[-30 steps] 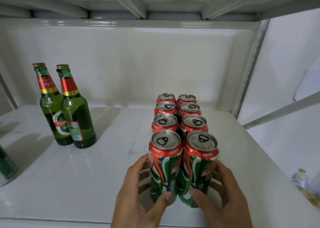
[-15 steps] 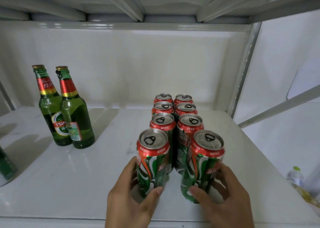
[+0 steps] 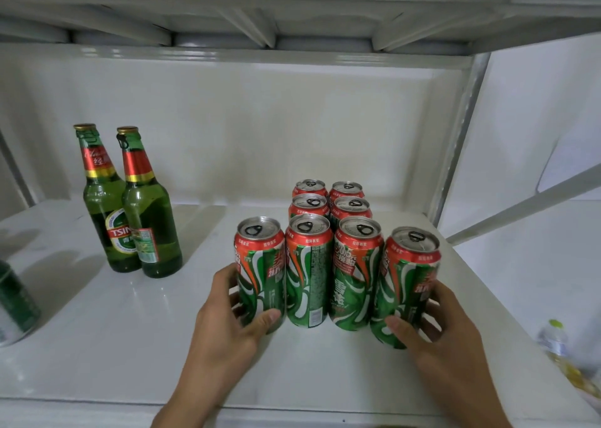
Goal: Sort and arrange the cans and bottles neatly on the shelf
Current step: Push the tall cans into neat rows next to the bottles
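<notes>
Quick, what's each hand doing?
Left hand: holding the far-left can.
Right hand: holding the far-right can.

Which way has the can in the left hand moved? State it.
Yes. The left-hand can moved left and back, from the front of the left column to its left side.

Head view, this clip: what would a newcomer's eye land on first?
The block of red-and-green cans at centre shelf, with the left hand gripping the outer left can and the right hand gripping the outer right can. Next, two green bottles standing close together, back left.
</notes>
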The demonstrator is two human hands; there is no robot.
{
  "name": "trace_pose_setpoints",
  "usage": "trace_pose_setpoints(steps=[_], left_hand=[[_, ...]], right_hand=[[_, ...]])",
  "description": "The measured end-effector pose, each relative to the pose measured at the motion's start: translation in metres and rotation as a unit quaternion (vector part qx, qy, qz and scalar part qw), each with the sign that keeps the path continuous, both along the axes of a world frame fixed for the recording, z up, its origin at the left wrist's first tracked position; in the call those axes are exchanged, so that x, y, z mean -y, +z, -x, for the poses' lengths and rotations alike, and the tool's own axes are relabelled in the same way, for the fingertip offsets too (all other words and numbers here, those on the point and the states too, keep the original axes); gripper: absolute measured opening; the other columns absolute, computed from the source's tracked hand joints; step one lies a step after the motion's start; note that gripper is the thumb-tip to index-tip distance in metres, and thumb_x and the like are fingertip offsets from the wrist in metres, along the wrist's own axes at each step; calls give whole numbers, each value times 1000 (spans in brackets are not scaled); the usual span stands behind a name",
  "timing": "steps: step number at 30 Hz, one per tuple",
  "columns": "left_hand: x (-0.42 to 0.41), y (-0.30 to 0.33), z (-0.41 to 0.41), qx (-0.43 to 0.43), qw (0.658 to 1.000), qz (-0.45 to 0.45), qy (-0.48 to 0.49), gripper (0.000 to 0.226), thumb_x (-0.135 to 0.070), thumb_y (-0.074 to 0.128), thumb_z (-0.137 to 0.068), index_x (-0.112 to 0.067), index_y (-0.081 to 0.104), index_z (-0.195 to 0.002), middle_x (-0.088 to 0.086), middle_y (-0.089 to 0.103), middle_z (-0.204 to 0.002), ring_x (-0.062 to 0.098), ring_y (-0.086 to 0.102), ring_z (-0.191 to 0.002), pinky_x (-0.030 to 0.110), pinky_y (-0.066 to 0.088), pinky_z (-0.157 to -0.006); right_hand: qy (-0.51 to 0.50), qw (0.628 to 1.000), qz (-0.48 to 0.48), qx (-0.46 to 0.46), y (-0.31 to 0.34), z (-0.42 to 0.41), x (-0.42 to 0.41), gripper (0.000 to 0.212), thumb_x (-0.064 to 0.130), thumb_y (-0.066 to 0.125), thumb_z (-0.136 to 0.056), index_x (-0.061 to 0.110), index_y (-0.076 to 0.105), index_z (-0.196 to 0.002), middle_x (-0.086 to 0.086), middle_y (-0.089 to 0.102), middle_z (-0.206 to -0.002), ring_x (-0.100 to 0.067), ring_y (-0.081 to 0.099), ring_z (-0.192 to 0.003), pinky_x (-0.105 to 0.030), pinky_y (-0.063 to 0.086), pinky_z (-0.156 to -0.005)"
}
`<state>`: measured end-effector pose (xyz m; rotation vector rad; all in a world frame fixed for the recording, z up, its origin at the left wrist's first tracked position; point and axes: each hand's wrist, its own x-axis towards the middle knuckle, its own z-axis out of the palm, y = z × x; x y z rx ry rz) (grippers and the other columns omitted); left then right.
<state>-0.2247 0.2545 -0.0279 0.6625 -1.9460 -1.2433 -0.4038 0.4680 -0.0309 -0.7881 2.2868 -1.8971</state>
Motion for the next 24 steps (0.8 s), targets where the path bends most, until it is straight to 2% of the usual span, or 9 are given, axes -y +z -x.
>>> trace_pose_setpoints(steps=[2, 4, 7, 10, 13, 15, 16, 20, 24], left_hand=[[7, -1, 0, -3, 999, -30, -37, 68, 2, 81, -83, -29, 48, -134, -16, 66, -123, 6, 68, -109, 4, 53, -75], [18, -4, -2, -4, 996, -50, -69, 71, 5, 79, -84, -29, 48, -138, -13, 69, -123, 15, 70, -115, 21, 60, -86], [26, 0, -4, -1, 993, -45, -107, 73, 4, 79, -84, -34, 48, -138, -20, 70, -124, 13, 70, -118, 32, 60, -96], [35, -1, -5, -6, 989, -53, -135, 71, 1, 81, -84, -31, 49, -139, -13, 69, -130, 21, 70, -121, 35, 61, -94], [42, 1, -6, -12, 986, -52, -160, 73, -8, 82, -81, -25, 48, -143, -4, 67, -136, 27, 68, -124, 44, 59, -98], [46, 2, -6, -11, 983, -49, -178, 74, -8, 80, -81, -25, 47, -145, -1, 66, -139, 28, 66, -127, 45, 57, -101], [47, 2, -6, -9, 981, -47, -186, 75, -7, 79, -82, -25, 47, -146, 0, 65, -140, 28, 65, -129, 44, 56, -103], [51, 5, -5, -4, 975, -38, -221, 72, 2, 73, -88, -19, 43, -150, 7, 62, -145, 28, 61, -133, 42, 54, -106], [52, 7, -5, -8, 969, -32, -243, 69, 12, 64, -93, -14, 40, -152, 9, 61, -147, 29, 59, -136, 40, 53, -107]], right_hand=[[26, 999, -19, 6, 0, 8, -2, 69, 8, 85, -78, 29, 53, -136, 8, 69, -125, -14, 66, -115, -43, 55, -103], [45, 999, -26, 17, -3, 16, -4, 72, 11, 86, -78, 28, 53, -139, 7, 70, -126, -17, 67, -117, -47, 55, -104], [65, 997, -18, 32, -2, 19, -4, 77, 17, 88, -73, 31, 52, -140, 13, 72, -122, -14, 67, -117, -49, 54, -105], [76, 996, -19, 32, 1, 21, -5, 80, 25, 88, -68, 31, 52, -140, 24, 70, -120, -10, 68, -116, -45, 55, -105], [103, 994, -23, 28, 4, 26, -7, 79, 28, 86, -65, 33, 52, -136, 29, 69, -119, 0, 69, -110, -27, 58, -95], [123, 992, -27, 30, 5, 30, -8, 74, 18, 86, -71, 34, 52, -135, 29, 69, -120, 4, 68, -109, -16, 58, -86], [126, 991, -36, 30, 6, 31, -9, 73, 15, 86, -73, 34, 52, -135, 29, 69, -121, 4, 68, -110, -16, 58, -87], [131, 989, -53, 29, 8, 38, -9, 69, 9, 84, -76, 31, 54, -134, 22, 70, -123, -1, 69, -112, -32, 59, -98], [140, 989, -33, 28, 5, 37, -11, 70, 16, 82, -76, 27, 53, -139, 18, 70, -128, -4, 68, -117, -36, 57, -102]])
